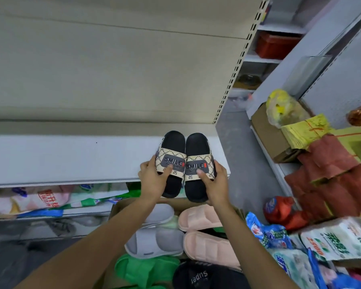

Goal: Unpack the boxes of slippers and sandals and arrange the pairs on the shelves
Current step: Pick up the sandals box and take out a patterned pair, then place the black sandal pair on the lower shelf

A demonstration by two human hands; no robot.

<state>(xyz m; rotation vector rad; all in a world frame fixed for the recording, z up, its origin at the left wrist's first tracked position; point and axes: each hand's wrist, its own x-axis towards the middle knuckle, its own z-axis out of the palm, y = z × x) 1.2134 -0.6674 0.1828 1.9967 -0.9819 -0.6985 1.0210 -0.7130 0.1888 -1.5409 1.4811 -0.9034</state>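
Note:
A pair of black slides with beige patterned "SMILE" straps lies side by side over the front edge of the grey shelf [71, 157], toes on the shelf, heels sticking out past the edge. My left hand [152, 178] grips the left slide [172, 147] by its strap, thumb on top. My right hand [214, 180] grips the right slide [197, 149] the same way. Below my arms an open cardboard box [117, 207] holds grey slippers [154, 243], pink slippers [204, 232], green slippers [144, 270] and a black one [198, 276].
The lower shelf at left holds soft packaged goods [46, 199]. At right stand a brown carton [271, 140], yellow paper bundles [304, 130], red packs [329, 167] and blue and white bags [269, 232]. A slotted upright [231, 80] ends the shelf unit on the right.

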